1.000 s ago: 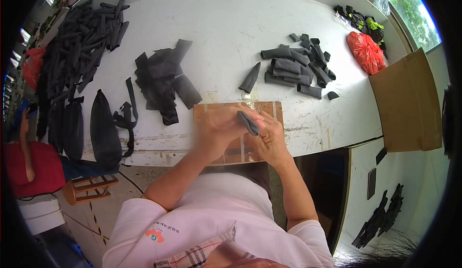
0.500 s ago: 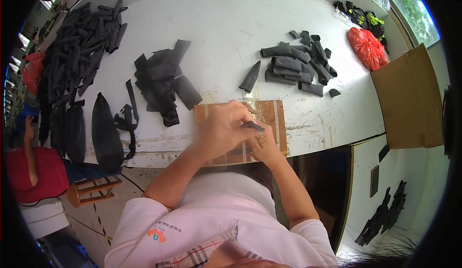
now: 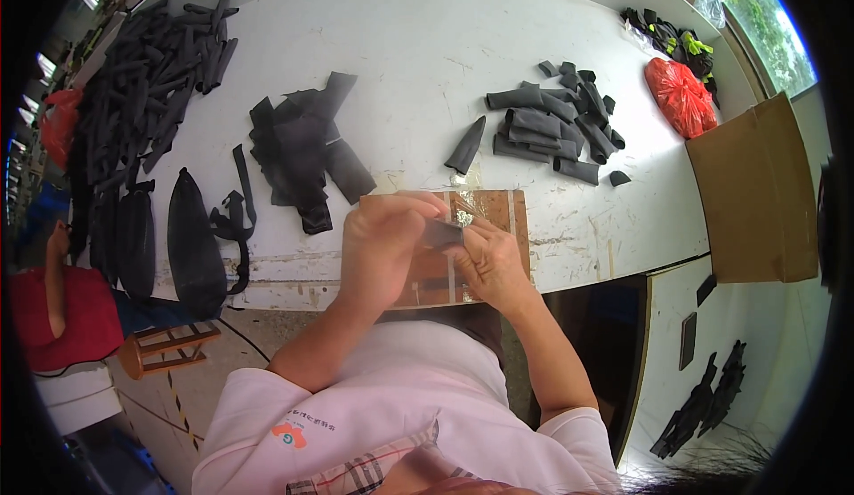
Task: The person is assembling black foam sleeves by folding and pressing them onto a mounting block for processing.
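Over a brown board (image 3: 516, 219) at the table's front edge, my two hands meet at a small dark grey fabric piece (image 3: 442, 234). My left hand (image 3: 384, 239) is closed round its left end, the fingertips partly hidden. On the other end, my right hand (image 3: 491, 259) pinches it between thumb and fingers. Just beyond the board lies a pointed dark fabric piece (image 3: 465, 145). Rolled dark fabric tubes (image 3: 538, 126) form a heap to its right. Flat dark fabric pieces (image 3: 298, 139) overlap one another left of the board.
A large heap of dark strips (image 3: 151, 86) covers the far left, with long black pieces (image 3: 197, 246) nearer me. At right are a red plastic bag (image 3: 680, 95) and a cardboard box (image 3: 756, 197). Another person's arm (image 3: 55, 281) shows at left, near a wooden stool (image 3: 169, 348).
My left hand has drawn back to the left and turned, no longer overlapping my right hand. More of the dark fabric piece now shows between them.
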{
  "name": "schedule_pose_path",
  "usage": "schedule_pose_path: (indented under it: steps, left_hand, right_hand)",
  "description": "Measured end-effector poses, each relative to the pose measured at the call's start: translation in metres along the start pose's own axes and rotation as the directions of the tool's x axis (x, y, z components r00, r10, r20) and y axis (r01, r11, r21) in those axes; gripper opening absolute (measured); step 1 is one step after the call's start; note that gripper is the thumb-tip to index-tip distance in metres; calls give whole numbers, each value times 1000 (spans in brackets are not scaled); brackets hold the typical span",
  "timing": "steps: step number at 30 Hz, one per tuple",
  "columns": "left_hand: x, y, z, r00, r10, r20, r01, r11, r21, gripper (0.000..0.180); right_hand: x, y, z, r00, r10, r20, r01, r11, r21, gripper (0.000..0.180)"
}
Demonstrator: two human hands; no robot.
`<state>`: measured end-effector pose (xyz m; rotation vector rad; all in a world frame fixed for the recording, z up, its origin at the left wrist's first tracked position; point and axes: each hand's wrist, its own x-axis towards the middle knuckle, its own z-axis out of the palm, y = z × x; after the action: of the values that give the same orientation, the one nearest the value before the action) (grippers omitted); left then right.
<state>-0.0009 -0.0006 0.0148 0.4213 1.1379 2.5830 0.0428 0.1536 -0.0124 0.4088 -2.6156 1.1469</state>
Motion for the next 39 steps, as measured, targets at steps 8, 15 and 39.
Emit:
schedule_pose_path:
  steps: [8, 15, 39]
  left_hand:
    - [2, 4, -6, 993, 116, 14, -117, 970, 215, 13]
    - [48, -8, -41, 984, 133, -118, -41, 812, 582, 9]
    - [-22, 31, -53, 788, -583, -198, 609, 690, 391, 14]
  right_hand:
    - [5, -6, -7, 998, -32, -60, 34, 998, 46, 23]
    - [29, -21, -36, 995, 34, 91, -65, 931, 359, 24]
    - [-11, -42, 58, 753, 384, 534, -430, -326, 842, 24]
